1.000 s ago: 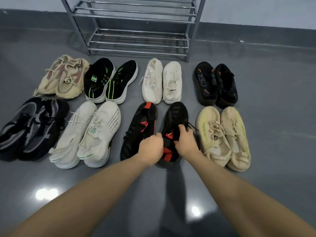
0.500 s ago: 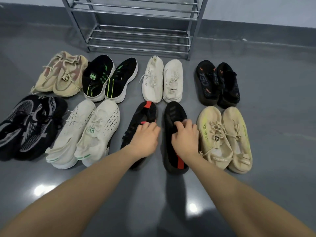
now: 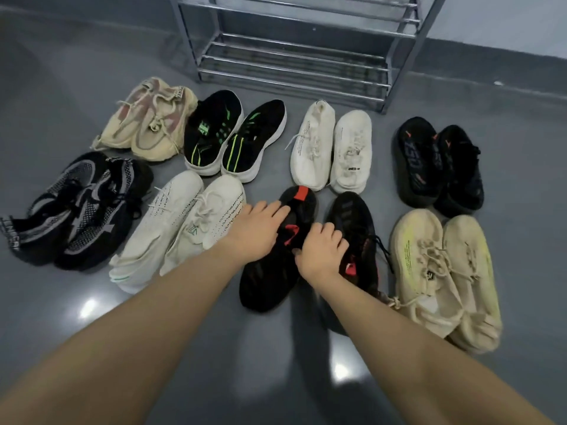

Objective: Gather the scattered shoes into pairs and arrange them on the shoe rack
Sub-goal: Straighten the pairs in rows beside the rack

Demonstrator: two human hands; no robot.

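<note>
A pair of black shoes with red accents lies on the grey floor in the front row. My left hand (image 3: 256, 231) lies over the left black-red shoe (image 3: 270, 280), fingers bent over its upper near the red tongue tab. My right hand (image 3: 322, 253) grips the inner edge of the right black-red shoe (image 3: 356, 219) with curled fingers. The two shoes sit close together, toes pointing away from me. The metal shoe rack (image 3: 291, 72) stands against the wall beyond the shoes, and its visible shelves hold nothing.
Other pairs lie around: beige-yellow shoes (image 3: 441, 271) at right, black-orange shoes (image 3: 438, 164), white shoes (image 3: 331, 148), black-green shoes (image 3: 233, 136), beige-pink shoes (image 3: 147, 118), cream shoes (image 3: 175, 222) and black-grey knit shoes (image 3: 76, 207) at left.
Both hands slid forward along the black-red pair, from the heels toward the tongues. The left shoe has swung so its heel points further left. The camera view shifted left.
</note>
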